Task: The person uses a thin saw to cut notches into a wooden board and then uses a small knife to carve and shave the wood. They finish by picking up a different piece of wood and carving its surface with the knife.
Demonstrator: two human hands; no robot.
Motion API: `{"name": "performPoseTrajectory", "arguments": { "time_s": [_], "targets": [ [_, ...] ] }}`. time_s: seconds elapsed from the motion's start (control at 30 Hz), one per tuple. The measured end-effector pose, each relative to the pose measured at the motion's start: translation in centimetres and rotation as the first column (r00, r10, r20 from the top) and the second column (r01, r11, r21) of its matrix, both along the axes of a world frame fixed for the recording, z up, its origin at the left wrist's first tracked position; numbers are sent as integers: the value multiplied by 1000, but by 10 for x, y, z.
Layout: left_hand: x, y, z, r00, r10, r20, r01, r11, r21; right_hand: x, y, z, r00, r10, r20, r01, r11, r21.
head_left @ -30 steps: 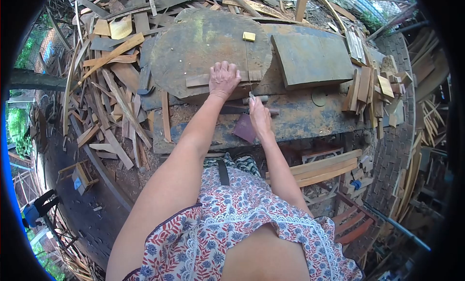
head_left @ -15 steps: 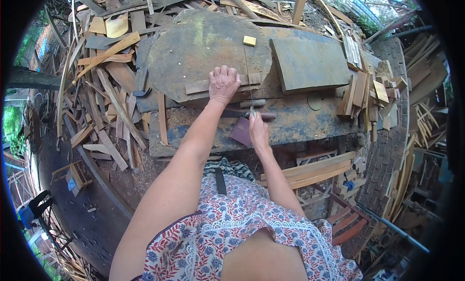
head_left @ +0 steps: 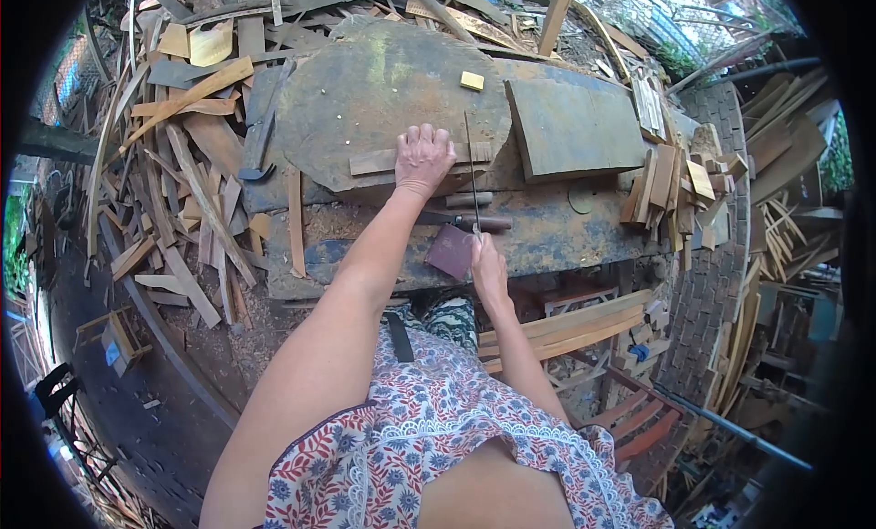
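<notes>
My left hand (head_left: pixel 424 160) is closed over a short wooden strip (head_left: pixel 374 163), pressing it onto a large round wood slab (head_left: pixel 319 100). Several cut lines show near the strip's right end. In my right hand (head_left: pixel 489 269) is the handle of a saw (head_left: pixel 474 169), its thin blade seen edge-on. The blade lies across the strip, to the right of my left hand, and points away from me. A dark red sanding sheet (head_left: pixel 451 252) rests just left of my right hand. Close to the blade are wooden tool handles (head_left: pixel 488 223), partly hidden.
On the slab sits a small yellow block (head_left: pixel 472 80). A thick wooden board (head_left: pixel 579 128) stands to its right, with stacked offcuts (head_left: pixel 666 187) farther over. A hooked metal tool (head_left: pixel 258 172) lies at the bench's left. Scrap wood (head_left: pixel 196 182) is heaped beyond it.
My right hand has drawn back toward my body, pulling the saw along its cut. My left hand stays on the strip. The view has shifted slightly.
</notes>
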State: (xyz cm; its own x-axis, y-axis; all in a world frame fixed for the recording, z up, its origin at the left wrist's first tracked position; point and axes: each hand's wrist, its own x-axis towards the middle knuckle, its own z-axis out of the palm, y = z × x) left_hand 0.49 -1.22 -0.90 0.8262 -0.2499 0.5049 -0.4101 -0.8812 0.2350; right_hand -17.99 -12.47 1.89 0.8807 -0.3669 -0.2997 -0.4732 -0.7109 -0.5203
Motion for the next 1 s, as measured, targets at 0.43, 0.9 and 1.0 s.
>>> {"name": "performPoseTrajectory", "arguments": {
  "time_s": [0.43, 0.9, 1.0],
  "targets": [
    [-2, -1, 3, 1000, 22, -10, -22, 1000, -3, -18, 3, -4, 999, 17, 44, -18, 999, 28],
    [1, -1, 0, 999, 34, 15, -34, 999, -34, -17, -6, -6, 1000, 2, 9, -2, 999, 34],
    [-3, 0, -1, 1000, 18, -7, -18, 999, -28, -7, -7, 2, 999, 14, 35, -16, 998, 57]
  ]
}}
